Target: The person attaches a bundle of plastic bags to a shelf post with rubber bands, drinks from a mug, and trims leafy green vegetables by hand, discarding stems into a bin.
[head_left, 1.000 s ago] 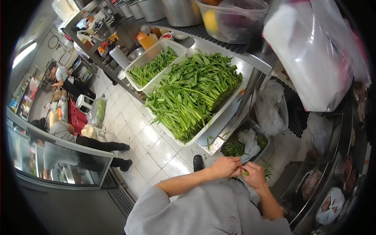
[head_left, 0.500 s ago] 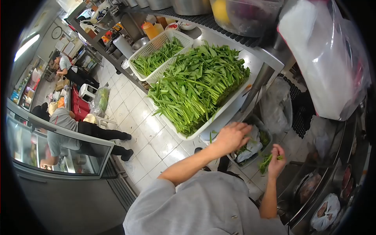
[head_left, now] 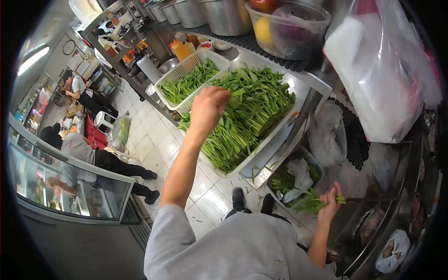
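My left hand [head_left: 210, 107] is over the big heap of leafy green stalks [head_left: 252, 121], its fingers curled and a little blurred. Whether a stalk is between its fingertips is hidden. The heap fills a white tray [head_left: 227, 174]. Behind it a white perforated basket [head_left: 186, 63] holds more greens [head_left: 193, 79]. Lower right, my right hand [head_left: 330, 205] is closed around a small bunch of green stalks [head_left: 310, 202], leaves pointing left. Just left of that bunch, a clear plastic bin [head_left: 322, 175] on the floor contains greens and crumpled plastic [head_left: 301, 175].
Above the tray, a shelf carries metal pots [head_left: 224, 16] and a clear tub [head_left: 289, 28]. A large plastic bag [head_left: 373, 70] hangs at right. Two people [head_left: 81, 91] work at left, one bending behind a glass-fronted case [head_left: 70, 186]. Leaf scraps dot the tiled floor [head_left: 205, 207].
My left hand has moved from above the floor bin up and left to the heap of greens. My right hand stays low with its bunch, which now shows more fully.
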A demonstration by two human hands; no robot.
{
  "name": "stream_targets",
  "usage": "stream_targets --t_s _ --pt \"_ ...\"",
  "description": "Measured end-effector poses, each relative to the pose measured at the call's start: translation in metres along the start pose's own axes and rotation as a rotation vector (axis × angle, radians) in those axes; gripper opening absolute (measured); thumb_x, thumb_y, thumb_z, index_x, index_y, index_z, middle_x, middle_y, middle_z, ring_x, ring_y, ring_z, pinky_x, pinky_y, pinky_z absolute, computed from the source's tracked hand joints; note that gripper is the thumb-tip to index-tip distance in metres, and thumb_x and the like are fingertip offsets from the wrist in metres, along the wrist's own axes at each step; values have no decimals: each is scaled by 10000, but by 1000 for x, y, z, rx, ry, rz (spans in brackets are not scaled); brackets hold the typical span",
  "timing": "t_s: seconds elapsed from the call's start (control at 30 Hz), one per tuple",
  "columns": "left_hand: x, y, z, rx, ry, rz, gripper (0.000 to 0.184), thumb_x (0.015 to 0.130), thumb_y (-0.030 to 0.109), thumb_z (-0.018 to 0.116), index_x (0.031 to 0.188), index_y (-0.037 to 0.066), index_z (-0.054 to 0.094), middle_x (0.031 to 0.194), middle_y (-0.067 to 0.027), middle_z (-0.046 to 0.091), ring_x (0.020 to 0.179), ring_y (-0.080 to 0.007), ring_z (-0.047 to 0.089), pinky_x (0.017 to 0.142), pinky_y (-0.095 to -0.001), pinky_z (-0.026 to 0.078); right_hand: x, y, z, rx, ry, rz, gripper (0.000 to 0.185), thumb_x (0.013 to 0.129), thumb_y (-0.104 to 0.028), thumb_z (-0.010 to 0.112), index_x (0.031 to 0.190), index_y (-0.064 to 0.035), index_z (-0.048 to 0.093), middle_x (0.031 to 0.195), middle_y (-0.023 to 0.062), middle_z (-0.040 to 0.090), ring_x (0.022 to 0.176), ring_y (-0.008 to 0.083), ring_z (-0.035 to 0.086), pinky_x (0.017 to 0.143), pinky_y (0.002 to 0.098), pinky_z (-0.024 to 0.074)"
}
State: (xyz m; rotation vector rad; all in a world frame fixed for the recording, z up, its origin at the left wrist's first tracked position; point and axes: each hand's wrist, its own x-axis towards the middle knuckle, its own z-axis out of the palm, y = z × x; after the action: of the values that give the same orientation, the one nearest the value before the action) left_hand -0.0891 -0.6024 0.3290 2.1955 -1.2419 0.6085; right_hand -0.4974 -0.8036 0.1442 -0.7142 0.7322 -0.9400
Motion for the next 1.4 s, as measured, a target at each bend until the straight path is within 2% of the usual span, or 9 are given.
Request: stream_targets --t_s 0.17,0.33,0.4,0.53,0.77,0.83,0.97,1.1,1.4 --pt "18 -36 -55 -676 185 -428 242 933 139 651 1116 -19 676 1009 -64 713 879 -113 657 779 -252 521 24 -7 -6 14 32 83 244 986 -264 589 1055 -33 622 565 -72 254 457 56 228 451 256 207" --pt "11 -29 -88 -1042 133 -407 258 952 158 626 1153 -2 651 983 -46 690 874 -123 658 754 -263 531 -1 -38 93 -589 -222 -166 128 907 -30 621 1009 9 688 724 53 602 572 80 478 546 222 372" --pt "5 -19 -90 -1114 18 -400 248 950 159 626 1131 -7 657 945 -48 679 866 -138 660 747 -281 543 -10 -60 150 -817 -406 -713 111 842 20 671 949 23 705 781 63 620 653 118 537 607 242 418" --pt "-4 12 -81 -1175 -179 -300 185 927 82 612 1068 -22 669 948 -88 679 796 -170 667 700 -301 557 -29 -115 243 -696 -769 -996 130 801 48 684 925 24 718 852 104 640 704 163 572 635 255 443" --pt "-51 68 -37 -1305 -546 -354 146 902 70 661 1043 38 682 942 -42 704 880 -111 658 796 -261 548 -13 -72 293 -704 -1193 -773 242 780 -24 760 1018 -19 720 1004 97 637 898 188 630 750 272 500" --pt "-72 79 -16 -1412 -575 -409 176 927 76 634 1097 37 652 1026 -61 693 930 -125 655 838 -272 539 -15 -57 268 -676 -1177 -543 243 749 34 763 982 -15 713 1010 85 637 858 171 627 714 276 505" --pt "-99 90 -5 -1158 -352 -411 269 933 103 627 1187 19 605 1185 -98 657 1074 -181 634 927 -317 518 -32 -43 213 -889 -970 -553 152 756 0 740 894 7 678 837 113 681 713 222 661 655 310 518" --pt "-112 133 4 -766 -562 118 265 918 153 635 1147 20 619 1065 -154 658 959 -313 656 816 -381 538 -44 -37 171 -1117 -963 -600 150 735 -41 734 864 10 677 772 135 642 679 304 636 625 347 507" --pt "-190 170 95 -581 -786 226 210 940 235 562 1010 42 605 851 -153 601 748 -371 637 645 -451 524 -49 -20 80 -1520 -860 -433 203 725 -205 731 883 -80 712 814 104 648 768 342 645 675 426 524"
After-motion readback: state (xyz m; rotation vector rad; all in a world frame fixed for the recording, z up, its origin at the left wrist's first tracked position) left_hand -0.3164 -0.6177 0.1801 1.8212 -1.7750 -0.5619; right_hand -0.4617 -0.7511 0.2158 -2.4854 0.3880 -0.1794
